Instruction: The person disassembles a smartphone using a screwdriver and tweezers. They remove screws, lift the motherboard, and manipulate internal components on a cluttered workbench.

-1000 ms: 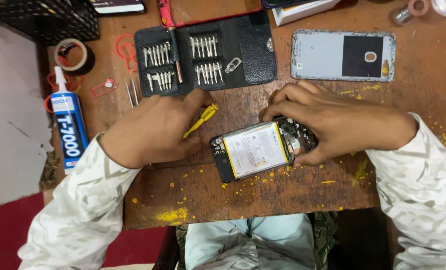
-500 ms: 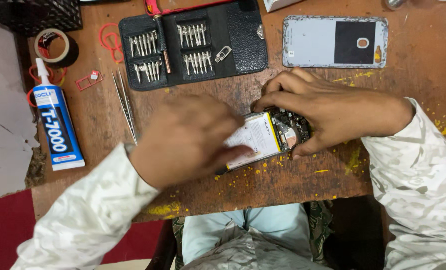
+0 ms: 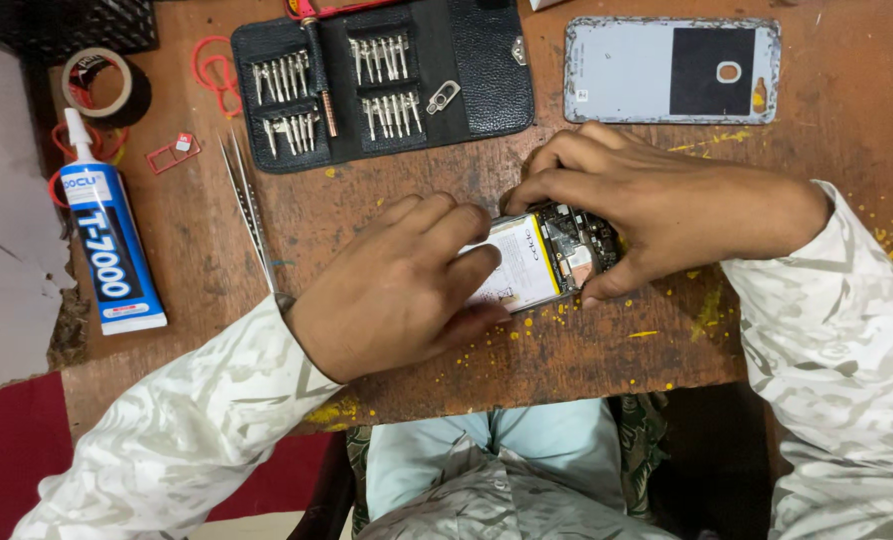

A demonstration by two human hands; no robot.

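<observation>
One opened phone (image 3: 551, 262) is lying near the middle of the counter (image 3: 406, 190), its white battery and dark circuit board facing up. Two hands are working on it. The left hand (image 3: 396, 290) is lying over the battery end, fingers pressing down on the white face; I cannot tell whether anything is pinched between them. The right hand (image 3: 646, 205) is gripping the circuit-board end, fingertips curling over the far edge and thumb bracing the near edge.

Around it I am counting one black tool case (image 3: 466, 70) lying open with four groups of small screwdriver bits, and one red-handled driver (image 3: 316, 60) resting across it. One phone back cover (image 3: 671, 70), pale with a dark square patch, is sitting well apart at the far right. One pair of tweezers (image 3: 248, 205) is lying just left of the case. One glue tube (image 3: 106, 240), blue and white, is lying at the left edge, one roll of tape (image 3: 101, 85) beyond it, and one small red card tray (image 3: 174, 152) between them.

The counter is showing worn brown wood, scratched and speckled with yellow flecks. A red floor is showing at the lower left.
</observation>
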